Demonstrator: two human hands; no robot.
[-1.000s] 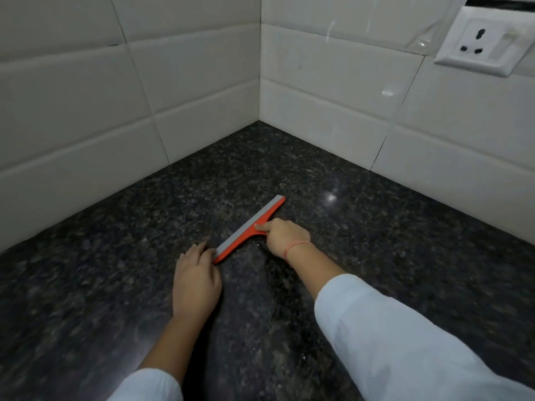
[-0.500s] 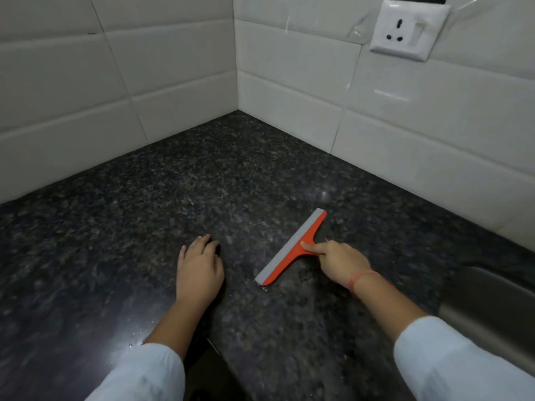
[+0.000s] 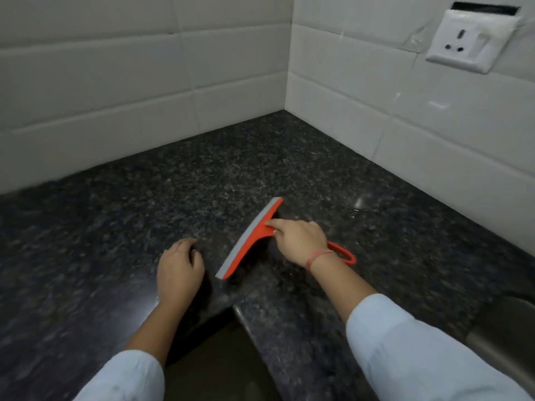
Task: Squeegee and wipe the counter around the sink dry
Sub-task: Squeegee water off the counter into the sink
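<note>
Dark granite tabletop (image 3: 202, 175) meets tiled walls. Right hand (image 3: 299, 241) grips the squeegee (image 3: 249, 241); left hand (image 3: 179, 267), loosely curled and empty, rests beside its blade. Squeegeeing step; next likely needs pulling water sinkward.

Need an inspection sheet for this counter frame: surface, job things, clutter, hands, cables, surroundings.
Surface: dark speckled granite counter, glossy; small wet glint near the right wall.
Job's things: orange squeegee with grey blade, lying blade-down on the counter; sink edge at lower right. No cloth seen.
Clutter: nothing seen.
Hands: right hand grips the squeegee handle, index finger along it; left hand rests on the counter, empty.
Cables: nothing seen.
Surroundings: white tiled walls meeting in a corner; wall socket at upper right.
</note>
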